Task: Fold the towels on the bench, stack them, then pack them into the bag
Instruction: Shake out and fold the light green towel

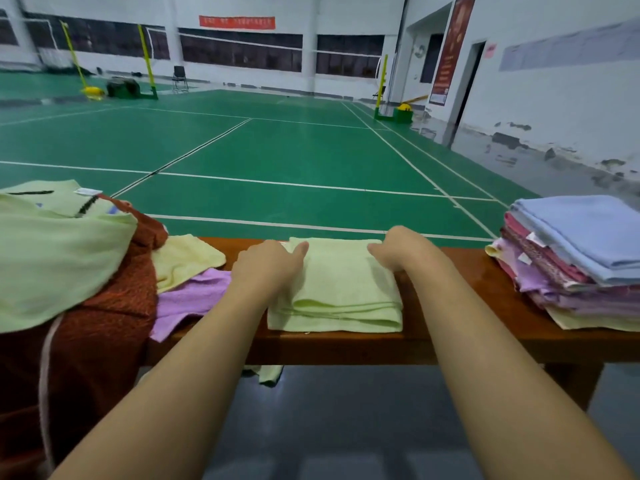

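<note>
From your head camera, you see both of your arms reaching out over the bench (pixel 450 337). Your left hand (pixel 268 263) lies on the left side of the green towel (pixel 341 292), with its fingers fairly straight and pressing down on the cloth. Your right hand (pixel 403 249) is at the right far corner of that towel; its fingers bend down at the cloth, but you cannot tell if they pinch it or just press on it. The green towel sits between your two hands, folded into a thick block, with its folded edges facing you. Just left of your left hand lie a yellow towel (pixel 188 259) and a purple towel (pixel 188 301), both loose and not folded. Farther left of that hand is a heap with a big green cloth (pixel 59 258) on top of a brown cloth (pixel 104 341) that hangs down over the bench end. Well to the right of your right hand is a stack (pixel 568 268) of folded towels, with a blue towel (pixel 585 230) on top and pink, purple and yellow ones under it. Past your hands is the green court floor (pixel 277 147) with white lines.
</note>
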### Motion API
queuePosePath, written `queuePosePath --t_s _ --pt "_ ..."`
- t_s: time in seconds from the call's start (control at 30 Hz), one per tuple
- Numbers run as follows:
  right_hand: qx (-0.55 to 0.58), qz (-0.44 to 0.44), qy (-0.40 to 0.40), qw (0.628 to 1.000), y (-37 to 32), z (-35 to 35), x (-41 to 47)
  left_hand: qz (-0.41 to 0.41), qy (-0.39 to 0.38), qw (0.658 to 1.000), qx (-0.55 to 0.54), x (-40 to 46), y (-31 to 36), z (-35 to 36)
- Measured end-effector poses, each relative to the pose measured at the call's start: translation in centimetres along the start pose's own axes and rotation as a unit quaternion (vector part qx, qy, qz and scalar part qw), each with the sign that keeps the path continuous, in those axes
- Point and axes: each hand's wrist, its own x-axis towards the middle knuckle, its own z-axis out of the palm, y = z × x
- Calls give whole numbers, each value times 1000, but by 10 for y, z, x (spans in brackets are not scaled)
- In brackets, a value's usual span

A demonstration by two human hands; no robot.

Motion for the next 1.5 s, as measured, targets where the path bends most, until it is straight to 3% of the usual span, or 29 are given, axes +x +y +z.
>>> queuePosePath --t_s 0.1,0.23,0.33,0.43,0.53,0.63,0.83,0.9,1.03,1.07,1.13,1.2,1.37,1.5 --pt "-14 36 -51 998 13 7 0 12 22 997 72 -5 8 12" --pt "23 11 -57 998 13 9 0 36 -5 998 57 -11 24 14" --pt "48 2 -41 998 14 9 2 53 -7 998 -27 -14 33 14" --pt "133 -7 7 991 22 9 8 44 -15 981 -190 -13 38 13" --pt "236 -22 63 969 30 5 9 30 -13 956 -290 -9 42 13" --pt "307 -41 95 946 39 1 8 31 -56 945 -320 -5 50 18" --pt "529 -47 33 846 50 -27 -1 -14 -96 910 -402 -16 77 32" --pt "580 -61 17 812 53 -41 -8 -35 -141 839 -525 -21 93 32" --pt "628 -71 -5 775 64 -71 -17 -53 -310 569 -760 -44 132 24" --pt "631 -71 -3 773 70 -81 -18 -44 -330 528 -782 -49 142 23" --pt "621 -67 14 780 89 -104 -17 -28 -339 490 -803 -53 163 22" --pt "598 -64 37 798 115 -129 -16 -17 -343 491 -801 -56 187 21" --pt "512 -32 140 847 203 -183 -9 28 -311 582 -751 -55 272 12" --pt "313 71 225 920 279 -204 12 71 -276 640 -714 -65 345 17"
